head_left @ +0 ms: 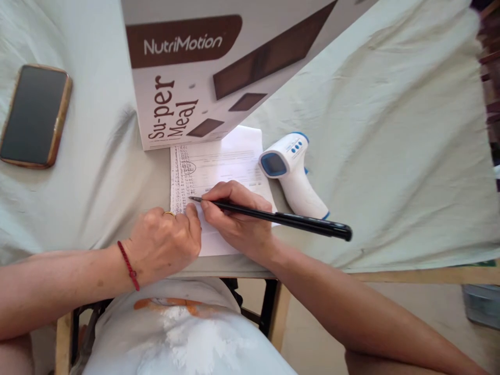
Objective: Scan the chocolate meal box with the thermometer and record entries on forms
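On the handwritten sheet (234, 159), the right hand (248, 229) pinches the black pen (304, 222); the curled left hand (164, 242) should brace the page.

I have a single view to work from, a camera worn on the person's head. It faces forward and steeply down at the cloth-covered table (390, 198), near enough that the left hand (166, 239), right hand (244, 219) and paper (238, 161) sit large around the middle. The wearer's own shirt (187, 338) shows at the near edge. On the far side, the box (172, 104) runs out of my frame. My field spreads wide, from a phone (35, 114) on the left to floor (371, 333) at near right.
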